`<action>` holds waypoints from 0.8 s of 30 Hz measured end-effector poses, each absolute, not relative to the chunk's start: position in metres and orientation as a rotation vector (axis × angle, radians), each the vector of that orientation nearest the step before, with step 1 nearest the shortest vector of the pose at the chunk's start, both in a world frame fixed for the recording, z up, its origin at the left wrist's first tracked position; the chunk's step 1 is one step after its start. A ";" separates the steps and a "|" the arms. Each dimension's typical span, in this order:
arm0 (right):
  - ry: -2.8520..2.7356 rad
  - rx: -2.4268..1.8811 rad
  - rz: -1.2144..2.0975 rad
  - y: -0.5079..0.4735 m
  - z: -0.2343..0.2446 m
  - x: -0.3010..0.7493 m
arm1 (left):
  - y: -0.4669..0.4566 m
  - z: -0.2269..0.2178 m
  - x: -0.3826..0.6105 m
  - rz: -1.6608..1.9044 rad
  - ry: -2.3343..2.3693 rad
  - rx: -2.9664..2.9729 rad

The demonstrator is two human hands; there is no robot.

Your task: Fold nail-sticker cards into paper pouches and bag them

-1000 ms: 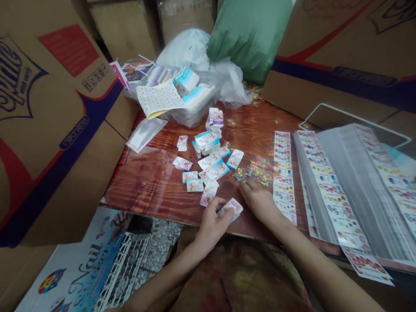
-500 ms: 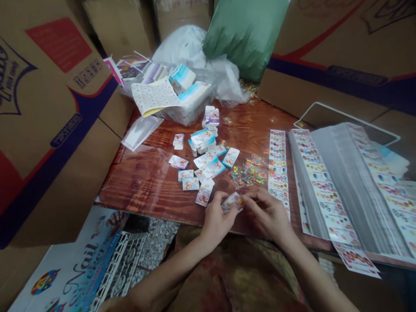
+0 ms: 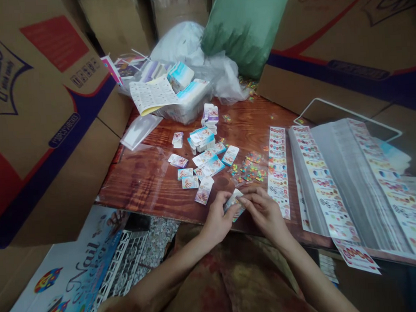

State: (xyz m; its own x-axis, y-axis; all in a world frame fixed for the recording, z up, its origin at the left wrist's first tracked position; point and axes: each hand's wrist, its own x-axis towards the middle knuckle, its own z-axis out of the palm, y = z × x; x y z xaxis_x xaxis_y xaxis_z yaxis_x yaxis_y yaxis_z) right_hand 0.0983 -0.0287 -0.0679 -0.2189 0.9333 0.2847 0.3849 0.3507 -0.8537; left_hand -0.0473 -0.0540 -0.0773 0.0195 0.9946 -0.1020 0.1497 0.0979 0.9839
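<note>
Near the table's front edge, my left hand (image 3: 218, 216) grips a small cardboard box (image 3: 233, 207), white and light blue with printed pictures. Its upper end tilts away from me. My right hand (image 3: 265, 210) has thumb and fingers pinched together at the box's right edge; the fingertips partly cover that edge. Just beyond my hands lie several small printed boxes (image 3: 204, 190), some flat and some stacked. Little clear packets of coloured candy (image 3: 251, 168) are heaped past my right fingers. To their right lies a strip of printed stickers (image 3: 278, 171).
Thick stacks of sticker sheets (image 3: 368, 186) fill the table's right side. A plastic tub (image 3: 188, 111) of boxes and papers stands at the back, by plastic bags (image 3: 178, 42) and a green sack (image 3: 244, 30). Large cartons (image 3: 55, 130) flank the wooden table (image 3: 143, 177).
In my left hand a blue-white box now shows upright, where a see-through packet or small box lay flatter before. My right fingers have come up against it.
</note>
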 end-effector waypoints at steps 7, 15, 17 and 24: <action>-1.774 -1.195 0.770 -0.033 -0.065 0.102 | -0.052 -0.071 -0.047 1.100 1.266 1.166; -1.334 -1.189 1.355 -0.034 -0.070 0.108 | -0.054 -0.066 -0.048 1.208 1.174 1.162; -1.052 -1.171 1.573 -0.032 -0.074 0.107 | -0.054 -0.066 -0.049 1.154 1.195 1.241; -1.275 -1.213 1.341 -0.036 -0.069 0.103 | -0.060 -0.063 -0.046 1.035 1.325 1.425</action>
State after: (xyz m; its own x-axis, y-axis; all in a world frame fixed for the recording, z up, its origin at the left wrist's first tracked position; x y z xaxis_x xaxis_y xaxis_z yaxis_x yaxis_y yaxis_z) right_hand 0.1034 -0.0363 -0.0687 -0.1180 0.9906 -0.0695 0.0199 -0.0676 -0.9975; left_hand -0.0463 -0.0602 -0.0626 0.0736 0.9973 -0.0011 0.2397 -0.0166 0.9707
